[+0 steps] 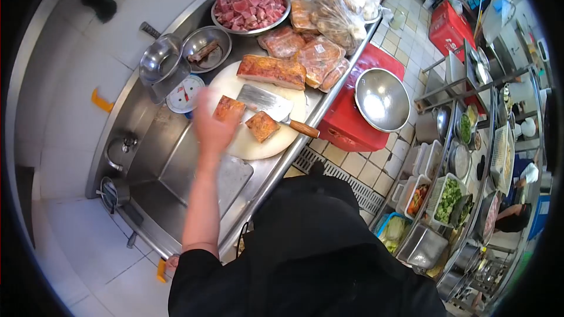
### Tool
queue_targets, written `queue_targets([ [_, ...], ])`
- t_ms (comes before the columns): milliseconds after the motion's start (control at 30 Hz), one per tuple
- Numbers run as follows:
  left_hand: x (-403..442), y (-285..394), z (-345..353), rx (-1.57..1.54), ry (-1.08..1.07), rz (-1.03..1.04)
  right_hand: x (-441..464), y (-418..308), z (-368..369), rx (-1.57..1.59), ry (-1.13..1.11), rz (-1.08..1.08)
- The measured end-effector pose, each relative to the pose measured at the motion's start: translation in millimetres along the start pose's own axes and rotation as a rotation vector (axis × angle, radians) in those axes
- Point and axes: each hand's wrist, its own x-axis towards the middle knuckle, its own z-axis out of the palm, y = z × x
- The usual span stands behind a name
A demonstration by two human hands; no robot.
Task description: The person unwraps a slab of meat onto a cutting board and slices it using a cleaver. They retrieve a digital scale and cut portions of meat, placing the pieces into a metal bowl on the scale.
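Note:
My left hand is over the near left part of the round white cutting board, slightly blurred. Its fingers and thumb are around a browned chunk of pork belly. A second chunk lies on the board to its right. Between the chunks and a larger pork belly slab, a cleaver rests flat, its wooden handle past the board's edge. A round dial scale stands just left of my hand. My right hand is out of view.
A bowl of cubed raw meat, a smaller metal bowl and bagged meat slabs surround the board. The sink is at near left. Right of the counter, a metal bowl sits on a red container. People work farther right.

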Motion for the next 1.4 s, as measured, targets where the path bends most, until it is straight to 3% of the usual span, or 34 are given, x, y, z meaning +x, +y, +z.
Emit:
queue_targets([
  [33,5.7,53.1,-10.1,0.036,-0.592,-0.012,-10.2,9.5,3.0,-0.059,-0.001,-0.022],
  [133,-36.8,55.4,40.1,0.266,-0.69,0.084,-9.8,15.2,11.0,-0.177,-0.009,-0.114],
  [200,-31.7,49.5,56.3,0.326,-0.976,-0.082,9.2,4.9,15.2,-0.244,-0.003,-0.201],
  [233,-31.8,49.6,58.9,0.364,-0.819,-0.036,28.8,-1.6,16.7,-0.302,0.013,-0.279],
  [333,-28.7,43.2,51.1,0.256,-0.766,-0.078,118.2,-27.5,17.9,-0.632,0.194,-0.755],
  [367,-30.8,43.0,46.3,0.254,-0.739,-0.1,63.3,-126.3,4.7,-0.049,-0.037,-0.259],
  [400,-25.0,44.6,35.3,0.27,-0.734,-0.103,81.0,-150.4,5.2,0.397,-0.155,-0.095],
  [500,28.8,79.9,-40.9,0.148,-0.661,-0.134,53.2,-241.9,-16.2,0.474,-0.062,-0.208],
  [567,74.8,70.4,-82.9,0.227,-0.321,-0.063,49.8,-263.3,-24.2,0.557,-0.042,-0.211],
  [600,107.3,27.5,-90.9,0.024,-0.186,-0.095,45.4,-269.4,-26.4,0.561,-0.018,-0.198],
  [633,148.8,28.7,-117.0,-0.009,-0.216,-0.251,49.5,-263.5,-24.5,0.562,-0.017,-0.197],
  [667,182.3,10.9,-126.5,0.0,-0.122,-0.191,62.3,-246.3,-21.1,0.526,-0.064,-0.201],
  [733,242.1,-48.6,-127.6,0.287,-0.197,-0.162,61.6,-218.9,-20.1,0.385,-0.137,-0.182],
  [800,262.5,-96.4,-108.0,0.249,-0.29,-0.235,119.6,-131.8,5.4,0.507,-0.135,-0.03],
  [867,265.8,-112.0,-95.7,0.22,-0.396,-0.3,65.2,-133.1,-6.8,0.189,-0.171,0.017],
  [933,254.3,-115.0,-82.6,0.507,-0.414,-0.264,50.7,-105.0,3.4,0.133,-0.122,-0.018],
  [1033,239.0,-141.9,-71.9,0.567,-0.391,-0.162,33.8,-76.3,15.3,0.081,-0.078,-0.046],
  [1100,232.6,-145.5,-68.7,0.595,-0.405,-0.132,28.3,-66.9,20.8,0.059,-0.058,-0.059],
  [1167,235.6,-146.5,-72.6,0.586,-0.611,-0.283,24.5,-60.8,22.3,0.045,-0.051,-0.066],
  [1267,238.7,-150.6,-76.0,0.518,-0.669,-0.343,26.2,-63.0,22.2,0.058,-0.057,-0.075],
  [1400,234.2,-138.4,-77.5,0.589,-0.55,-0.273,43.1,-93.9,9.7,0.212,-0.123,-0.083],
])
